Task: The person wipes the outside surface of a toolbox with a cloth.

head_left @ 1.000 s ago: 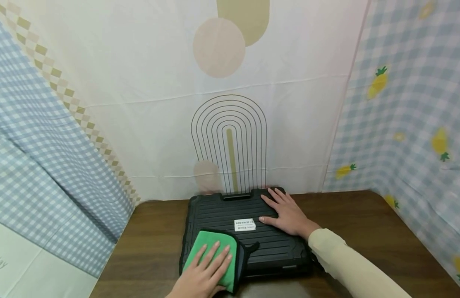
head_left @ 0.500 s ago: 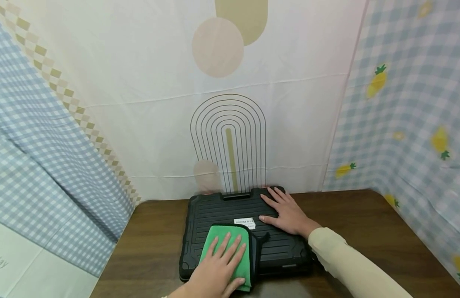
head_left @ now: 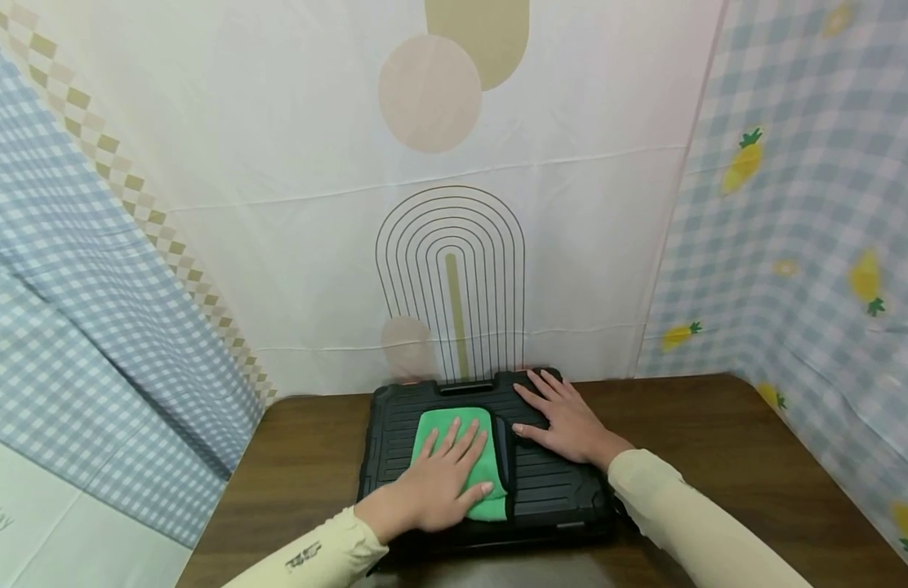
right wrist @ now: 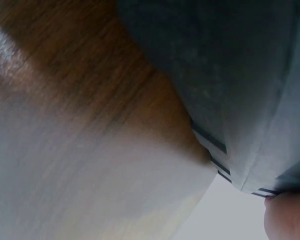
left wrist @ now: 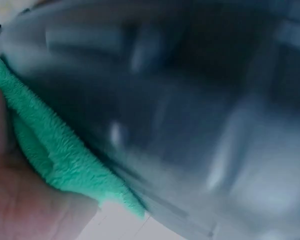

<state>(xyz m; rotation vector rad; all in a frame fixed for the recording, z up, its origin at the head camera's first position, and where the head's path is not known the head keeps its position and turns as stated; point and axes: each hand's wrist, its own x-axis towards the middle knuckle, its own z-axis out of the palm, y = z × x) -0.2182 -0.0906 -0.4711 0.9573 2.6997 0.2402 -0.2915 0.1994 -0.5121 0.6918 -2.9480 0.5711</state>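
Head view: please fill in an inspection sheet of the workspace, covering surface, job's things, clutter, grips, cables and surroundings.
Surface: brown wood-grain table.
Job's things: black case lying flat on the table; green cloth with dark edging on top of the case.
Clutter: nothing seen.
Grips: left grip, a bare hand, spread on the cloth; right grip, also bare, resting on the case's far right part, fingers spread.
Cables: nothing seen.
Surroundings: white fabric with printed shapes behind; blue checked fabric on both sides, yellow pineapples on the right.
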